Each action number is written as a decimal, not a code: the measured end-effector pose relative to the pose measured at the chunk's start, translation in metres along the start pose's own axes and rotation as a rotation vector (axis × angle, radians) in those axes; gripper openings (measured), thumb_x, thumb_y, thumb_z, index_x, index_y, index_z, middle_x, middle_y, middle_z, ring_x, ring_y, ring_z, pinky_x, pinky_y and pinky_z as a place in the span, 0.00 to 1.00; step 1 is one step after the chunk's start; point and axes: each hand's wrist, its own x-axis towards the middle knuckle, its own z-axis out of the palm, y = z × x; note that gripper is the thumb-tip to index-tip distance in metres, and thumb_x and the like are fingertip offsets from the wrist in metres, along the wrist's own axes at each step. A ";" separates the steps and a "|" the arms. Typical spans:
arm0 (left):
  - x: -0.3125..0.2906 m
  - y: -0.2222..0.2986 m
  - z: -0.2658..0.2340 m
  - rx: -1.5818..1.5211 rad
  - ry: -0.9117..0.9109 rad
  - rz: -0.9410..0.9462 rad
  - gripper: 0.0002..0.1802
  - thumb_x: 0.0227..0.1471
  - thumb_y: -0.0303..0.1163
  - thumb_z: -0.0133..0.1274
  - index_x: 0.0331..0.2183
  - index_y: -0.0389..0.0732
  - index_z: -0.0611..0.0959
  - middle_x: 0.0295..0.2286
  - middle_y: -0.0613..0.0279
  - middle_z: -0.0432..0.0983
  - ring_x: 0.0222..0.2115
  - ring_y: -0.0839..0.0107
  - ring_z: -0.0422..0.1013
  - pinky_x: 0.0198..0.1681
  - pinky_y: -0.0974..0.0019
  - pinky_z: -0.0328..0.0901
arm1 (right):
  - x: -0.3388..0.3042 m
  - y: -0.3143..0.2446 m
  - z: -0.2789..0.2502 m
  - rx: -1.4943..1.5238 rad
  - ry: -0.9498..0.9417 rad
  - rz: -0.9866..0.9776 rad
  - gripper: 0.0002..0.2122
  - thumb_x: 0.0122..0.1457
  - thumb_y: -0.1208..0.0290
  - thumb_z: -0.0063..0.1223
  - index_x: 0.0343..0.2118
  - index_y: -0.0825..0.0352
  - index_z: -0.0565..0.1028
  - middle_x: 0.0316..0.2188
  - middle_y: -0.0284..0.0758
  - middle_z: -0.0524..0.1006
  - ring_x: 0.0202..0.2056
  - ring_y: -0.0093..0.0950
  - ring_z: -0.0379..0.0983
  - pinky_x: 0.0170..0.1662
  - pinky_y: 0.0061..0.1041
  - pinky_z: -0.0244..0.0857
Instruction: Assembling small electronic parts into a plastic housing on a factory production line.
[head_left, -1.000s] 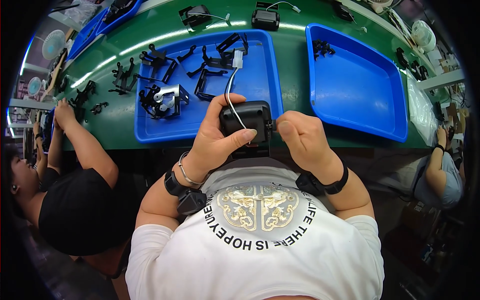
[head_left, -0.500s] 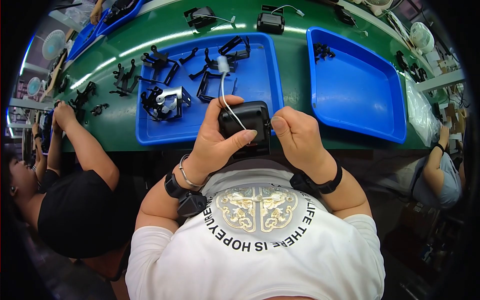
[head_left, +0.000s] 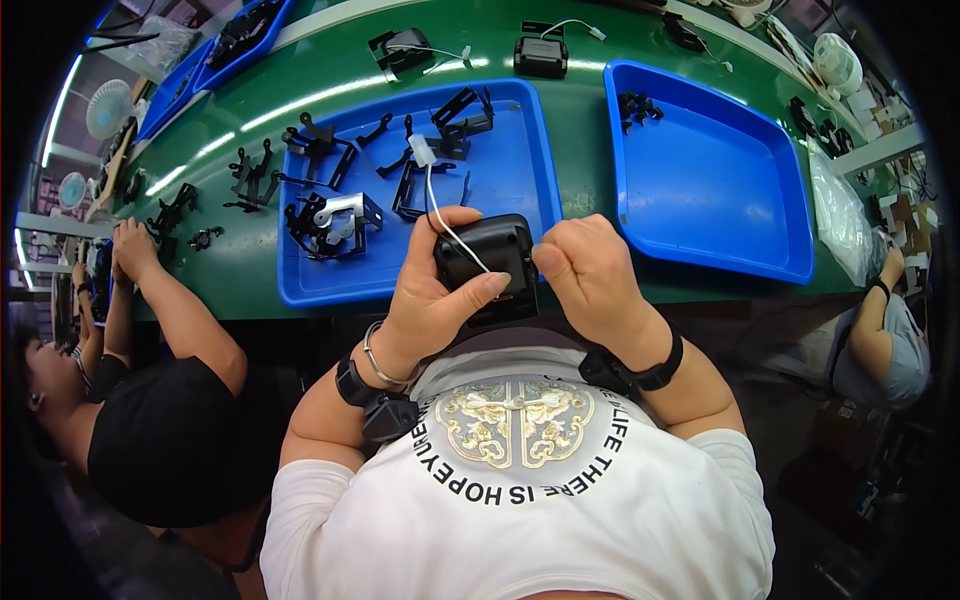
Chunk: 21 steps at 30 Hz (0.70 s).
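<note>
My left hand [head_left: 412, 300] grips a black box-shaped plastic unit [head_left: 497, 245], its thumb lying across the face. From under that thumb a white cable [head_left: 437, 208] runs up to a white plug [head_left: 422, 151], which stands out over the left tray. My right hand [head_left: 598, 268] is closed at the unit's right side, thumb and bent fingers close against its edge. Whatever the right fingers may hold is hidden.
A blue tray [head_left: 533, 140] with black metal brackets lies beyond my left hand; another blue tray [head_left: 715, 160] at right holds small black parts. Similar cabled units [head_left: 541, 57] sit along the green table's [head_left: 585, 50] far side. A co-worker's arm [head_left: 190, 315] is at left.
The view has shifted slightly, so the trays sit a little differently in it. Both hands stay on the unit with much the same grip, and the plug has swung slightly left.
</note>
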 end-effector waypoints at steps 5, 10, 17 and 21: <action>-0.001 0.001 0.004 0.117 -0.015 0.095 0.32 0.43 0.23 0.59 0.48 0.39 0.61 0.38 0.60 0.67 0.39 0.75 0.67 0.43 0.72 0.64 | 0.006 -0.011 0.008 0.038 0.254 -0.072 0.15 0.60 0.60 0.41 0.23 0.66 0.70 0.19 0.36 0.67 0.19 0.33 0.62 0.28 0.28 0.56; 0.001 0.000 0.007 0.201 0.028 0.166 0.34 0.42 0.23 0.60 0.49 0.39 0.60 0.39 0.60 0.66 0.38 0.75 0.67 0.44 0.71 0.63 | 0.006 -0.004 0.000 -0.091 -0.095 0.107 0.18 0.61 0.56 0.38 0.28 0.68 0.69 0.23 0.37 0.69 0.21 0.31 0.64 0.29 0.28 0.58; 0.006 -0.012 0.005 0.057 0.260 0.243 0.33 0.42 0.23 0.60 0.48 0.39 0.60 0.38 0.61 0.66 0.37 0.75 0.67 0.42 0.72 0.63 | 0.000 -0.005 0.005 0.442 -0.030 0.028 0.23 0.61 0.56 0.36 0.48 0.72 0.66 0.49 0.48 0.66 0.50 0.38 0.62 0.52 0.29 0.54; 0.004 -0.011 0.005 0.074 0.320 0.266 0.30 0.43 0.23 0.59 0.46 0.39 0.61 0.37 0.62 0.67 0.36 0.76 0.68 0.40 0.74 0.64 | -0.007 -0.011 -0.003 0.288 -0.108 -0.173 0.21 0.61 0.62 0.36 0.53 0.71 0.63 0.58 0.49 0.54 0.59 0.41 0.49 0.59 0.33 0.42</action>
